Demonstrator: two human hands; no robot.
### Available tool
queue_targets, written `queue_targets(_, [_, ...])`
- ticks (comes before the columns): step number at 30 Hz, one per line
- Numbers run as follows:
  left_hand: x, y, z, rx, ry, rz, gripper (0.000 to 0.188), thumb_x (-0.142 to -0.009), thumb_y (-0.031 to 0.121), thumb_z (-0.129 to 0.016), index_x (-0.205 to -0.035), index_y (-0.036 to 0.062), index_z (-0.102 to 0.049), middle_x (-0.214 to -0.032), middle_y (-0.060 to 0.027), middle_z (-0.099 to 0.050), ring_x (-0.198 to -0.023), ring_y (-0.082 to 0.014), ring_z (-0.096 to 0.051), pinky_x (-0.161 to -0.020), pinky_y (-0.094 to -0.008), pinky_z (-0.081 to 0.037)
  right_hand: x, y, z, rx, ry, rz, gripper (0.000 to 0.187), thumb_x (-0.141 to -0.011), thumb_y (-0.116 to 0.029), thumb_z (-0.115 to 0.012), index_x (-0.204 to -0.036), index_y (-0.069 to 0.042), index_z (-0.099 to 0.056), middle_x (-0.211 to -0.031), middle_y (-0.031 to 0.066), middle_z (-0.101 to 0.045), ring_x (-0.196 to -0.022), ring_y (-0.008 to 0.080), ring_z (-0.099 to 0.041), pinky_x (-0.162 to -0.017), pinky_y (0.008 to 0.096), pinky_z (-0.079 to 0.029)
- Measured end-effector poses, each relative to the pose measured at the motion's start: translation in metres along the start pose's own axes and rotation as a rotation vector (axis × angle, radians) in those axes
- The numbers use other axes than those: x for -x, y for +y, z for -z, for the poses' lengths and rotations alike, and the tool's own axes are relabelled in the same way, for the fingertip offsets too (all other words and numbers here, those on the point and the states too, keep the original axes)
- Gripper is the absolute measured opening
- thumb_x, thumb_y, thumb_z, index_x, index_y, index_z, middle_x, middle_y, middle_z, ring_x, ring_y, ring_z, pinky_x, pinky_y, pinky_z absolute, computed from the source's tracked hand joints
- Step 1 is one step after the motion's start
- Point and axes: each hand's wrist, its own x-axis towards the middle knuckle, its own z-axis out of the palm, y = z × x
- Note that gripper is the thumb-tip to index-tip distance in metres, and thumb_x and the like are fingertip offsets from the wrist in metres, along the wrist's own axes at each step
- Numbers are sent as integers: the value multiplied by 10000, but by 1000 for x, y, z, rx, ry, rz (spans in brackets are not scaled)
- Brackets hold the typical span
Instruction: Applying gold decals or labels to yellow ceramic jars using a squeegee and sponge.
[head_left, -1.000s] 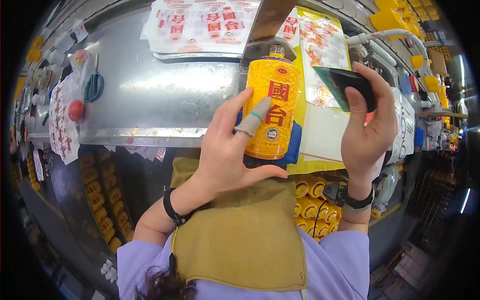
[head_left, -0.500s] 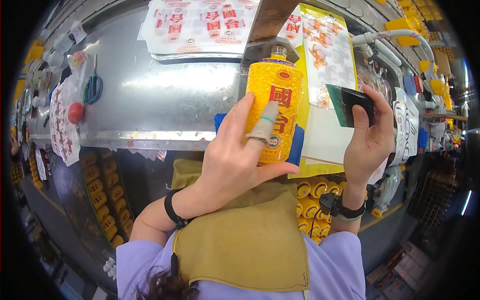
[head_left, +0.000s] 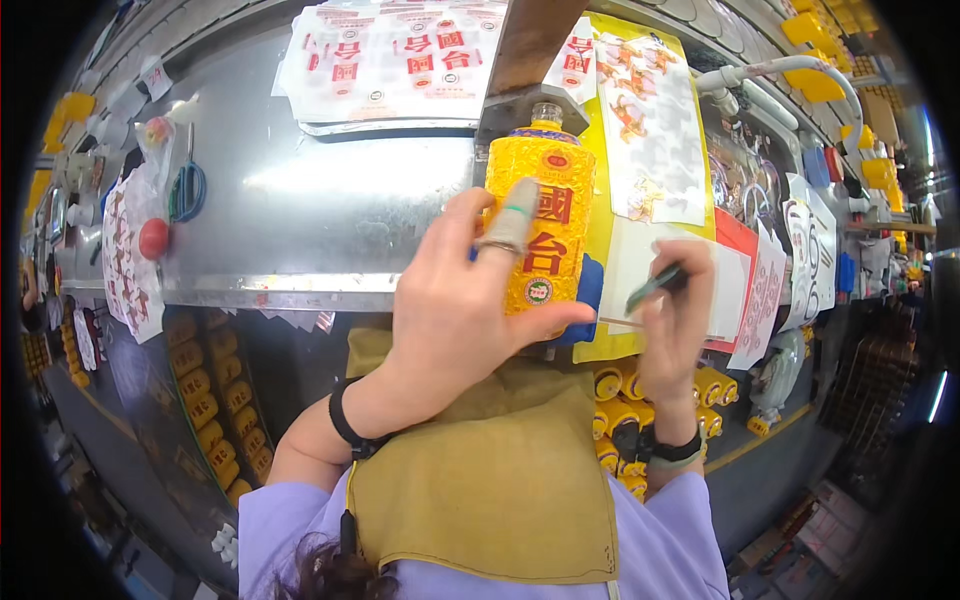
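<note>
A yellow embossed bottle (head_left: 568, 165) with red characters and a clear uncapped neck lies in a blue holder (head_left: 589, 290) at the table's front edge. My left hand (head_left: 450, 290) steadies it, fingers along its left side and front, thumb across its lower end. A pale cover with a green band sits on one finger. To the right of the bottle, my right hand (head_left: 675, 335) pinches a dark green scraper (head_left: 655, 287), a flat blade seen nearly edge-on. It is held apart from the bottle, above a white sheet (head_left: 630, 245).
Printed decal sheets (head_left: 395, 65) lie on the metal table (head_left: 300, 215), behind the bottle. A brown post (head_left: 535, 45) rises by its neck. Blue-handled scissors (head_left: 187, 190) and a red ball (head_left: 153, 239) are at left. More yellow bottles (head_left: 715, 385) stand below the table.
My right hand has moved left and down toward the bottle, turning the scraper edge-on. Red and white sheets on the right have come into sight. My left hand stays on the bottle, its covered finger higher.
</note>
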Motion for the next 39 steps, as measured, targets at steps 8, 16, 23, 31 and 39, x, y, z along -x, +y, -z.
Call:
queue_targets(8, [-6, -16, -1, 908, 61, 416, 611, -948, 341, -712, -1333, -96, -524, -1136, -156, -637, -989, -194, -652, -800, -332, -534, 23, 21, -37, 447, 145, 486, 634, -584, -174, -936, -1053, -154, -510, -917, 76, -494, -736, 272, -518, -590, 360, -425])
queue_targets(16, [-17, -19, -11, 1325, -504, 776, 547, -917, 251, -746, -1283, -107, -551, -1186, -157, -679, -1094, -201, -664, -942, -334, -526, 2, -24, -2, 31, 134, 445, 354, -803, -261, -841, -907, -71, -561, -774, 71, -490, -679, 256, -498, -597, 352, -421])
queue_targets(23, [-10, 41, 2, 1162, -628, 298, 863, -694, 319, -901, -1343, -80, -496, -1220, -139, -653, -1103, -227, -654, -975, -359, -503, -25, -41, 63, 303, 294, 488, 255, -850, -235, -760, -929, -9, -674, -814, 154, -691, -778, 308, -675, -703, 383, -527])
queue_targets(31, [6, 131, -44, 820, -631, -494, 1068, -635, 433, -951, -1418, -70, -430, -1343, -149, -588, -1233, -246, -583, -1048, -404, -452, 141, -137, 152, 527, 197, 64, 183, -913, -129, -697, -999, 32, -683, -816, 145, -646, -739, 237, -614, -696, 337, -489])
queue_targets(39, [16, 148, -77, 736, -785, -718, 810, -875, 167, -757, -1533, -19, -322, -1567, -198, -378, -1459, -313, -351, -1189, -427, -277, 423, -203, 137, 1295, 924, -1079, 268, -948, -264, -617, -1035, -27, -706, -985, 169, -674, -934, 344, -669, -806, 385, -509])
